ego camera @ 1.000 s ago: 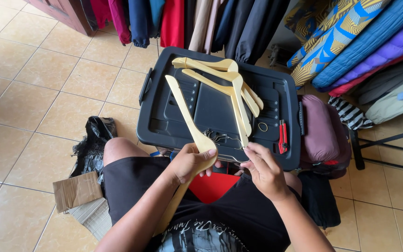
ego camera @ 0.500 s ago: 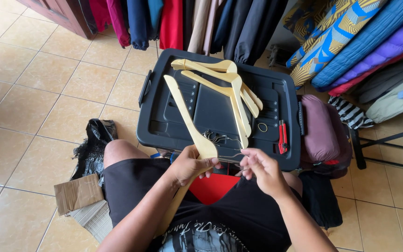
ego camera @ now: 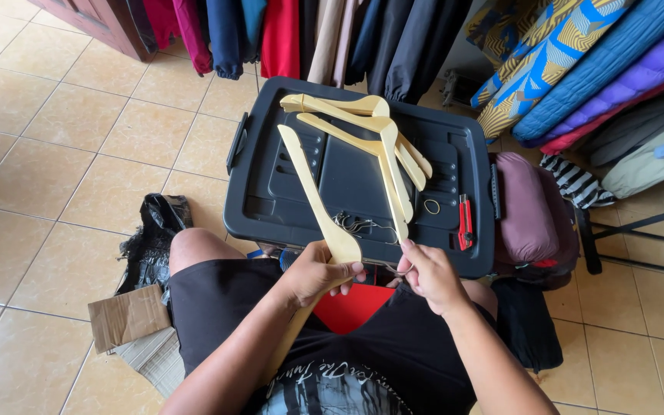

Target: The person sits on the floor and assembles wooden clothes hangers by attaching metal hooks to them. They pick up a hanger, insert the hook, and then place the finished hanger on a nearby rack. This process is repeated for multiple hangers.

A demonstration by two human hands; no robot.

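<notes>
Pale wood, stiff and light: you are gripping the wooden hanger [ego camera: 318, 201] at its centre with your left hand [ego camera: 318, 270], its arm reaching over the black bin lid [ego camera: 363, 173]. Your right hand [ego camera: 426, 273] is pinching closed on what seems a metal hook [ego camera: 390, 269] at the lid's near edge. Hold the thick middle; it looks smooth, likely slippery.
</notes>
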